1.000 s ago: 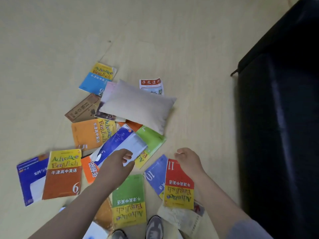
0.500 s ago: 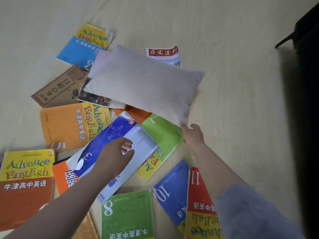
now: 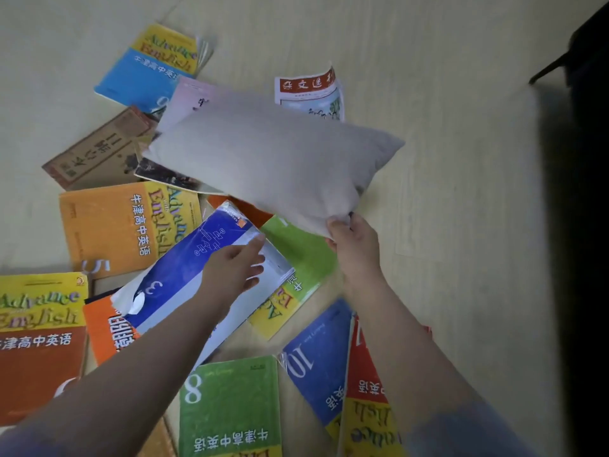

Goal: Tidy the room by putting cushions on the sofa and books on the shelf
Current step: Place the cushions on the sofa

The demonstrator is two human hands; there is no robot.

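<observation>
Two hands: my left hand [image 3: 235, 270] and right hand [image 3: 354, 245] reach over books [image 3: 108, 225] strewn on the pale floor [image 3: 445, 94].
Right fingers [image 3: 333, 225]: clamped on the near corner of the cushion [image 3: 270, 159].
Cushion: grey, lying across several books, well apart from the dark sofa [image 3: 590, 225] at right.
Left fingers [image 3: 253, 244]: straight, slightly apart, over the blue-and-white book [image 3: 178, 268] marked 3; whether they touch it I cannot tell.

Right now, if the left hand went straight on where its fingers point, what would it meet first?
Probably the lower edge of the grey cushion, which the right hand pinches; depth is unclear, so the left hand might pass beneath.
</observation>
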